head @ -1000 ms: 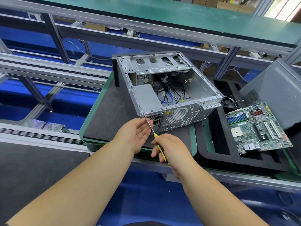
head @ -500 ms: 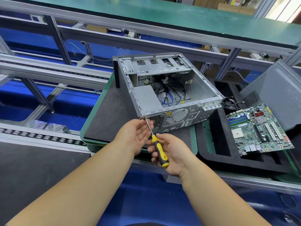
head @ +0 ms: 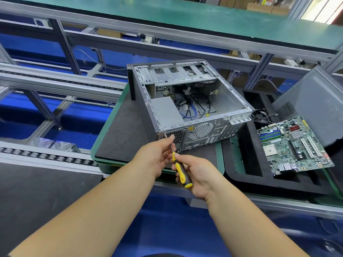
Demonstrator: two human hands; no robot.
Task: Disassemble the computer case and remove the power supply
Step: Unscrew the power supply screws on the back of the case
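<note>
An open grey computer case (head: 228, 101) lies on its side on a black mat, rear panel toward me. The grey power supply (head: 166, 113) sits inside at the near left corner, with loose cables beside it. My right hand (head: 200, 175) grips the yellow-and-black handle of a screwdriver (head: 181, 171). Its tip meets a screw (head: 164, 134) at the rear panel's upper left corner. My left hand (head: 156, 154) pinches the metal shaft just below the tip.
A green motherboard (head: 293, 145) lies on a black foam tray (head: 246, 164) to the right. The removed grey side panel (head: 315, 101) leans behind it. Aluminium conveyor rails (head: 55, 84) run to the left, and a green shelf (head: 185, 13) spans the back.
My right hand has opened its grip and slid back along the handle, showing more of the yellow and black. The screwdriver tip stays on the screw, and the left hand keeps its place.
</note>
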